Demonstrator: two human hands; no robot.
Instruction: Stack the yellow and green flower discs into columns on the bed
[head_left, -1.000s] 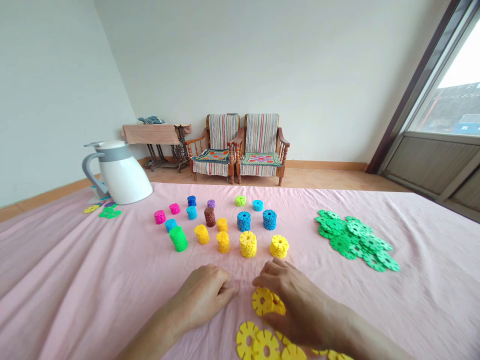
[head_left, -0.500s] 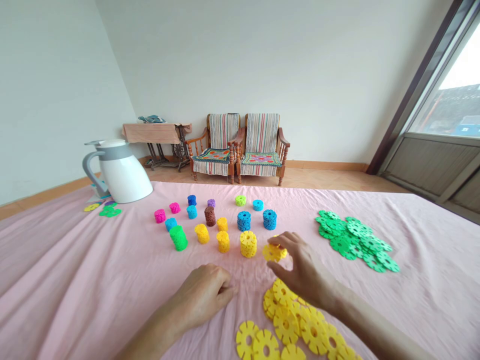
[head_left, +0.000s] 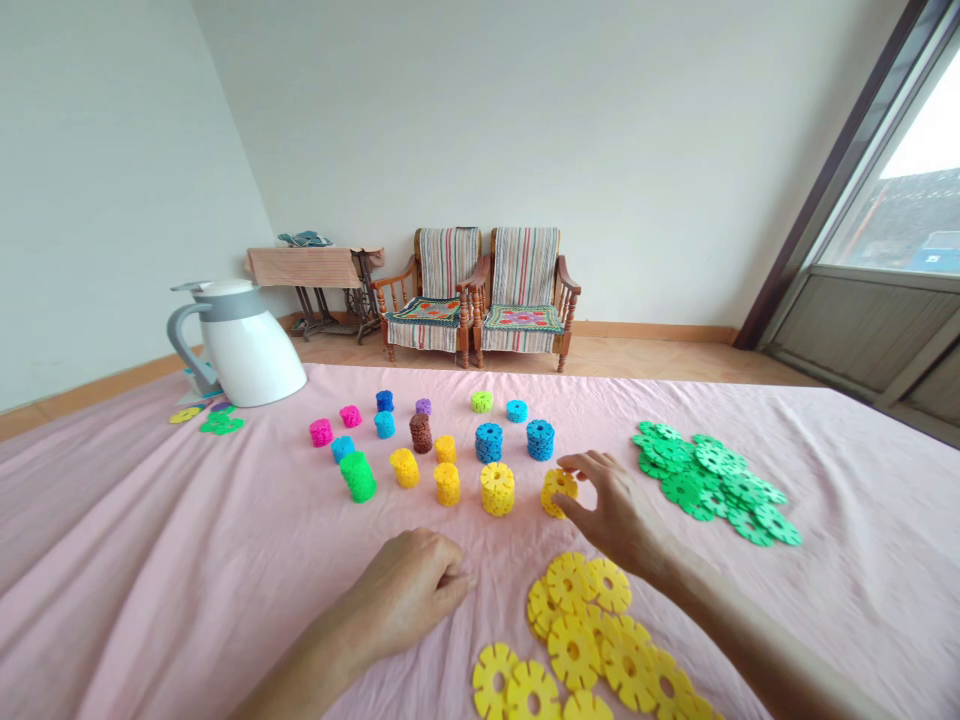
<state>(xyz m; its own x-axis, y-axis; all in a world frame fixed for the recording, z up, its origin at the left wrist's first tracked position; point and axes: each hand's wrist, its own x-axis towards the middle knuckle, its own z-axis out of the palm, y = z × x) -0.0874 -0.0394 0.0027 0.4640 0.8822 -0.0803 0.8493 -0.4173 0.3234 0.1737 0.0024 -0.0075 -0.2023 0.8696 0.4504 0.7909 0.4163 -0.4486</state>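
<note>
My right hand [head_left: 616, 510] has its thumb and fingers around the right side of a short upright stack of yellow notched plastic discs [head_left: 556, 492]. Left of that stands another yellow disc stack [head_left: 497, 490]. My left hand [head_left: 412, 583] rests on the cloth, fingers curled in with nothing visible in them. A loose pile of yellow discs [head_left: 574, 650] lies at the front, below my right hand. Smaller yellow stacks [head_left: 447, 484] and a green stack [head_left: 358, 477] stand farther left.
Blue stacks [head_left: 540, 440], a brown stack [head_left: 421, 434] and pink stacks [head_left: 321, 432] stand behind. Loose green discs [head_left: 709, 475] spread at right. A white jug [head_left: 255, 350] is at far left on the pink cloth [head_left: 150, 560]. Two chairs [head_left: 521, 285] stand beyond the table.
The yellow discs at my right hand looked uneven and spread leftward; now they form a neat upright stack. That hand has shifted slightly right and away from me. My left hand stays put.
</note>
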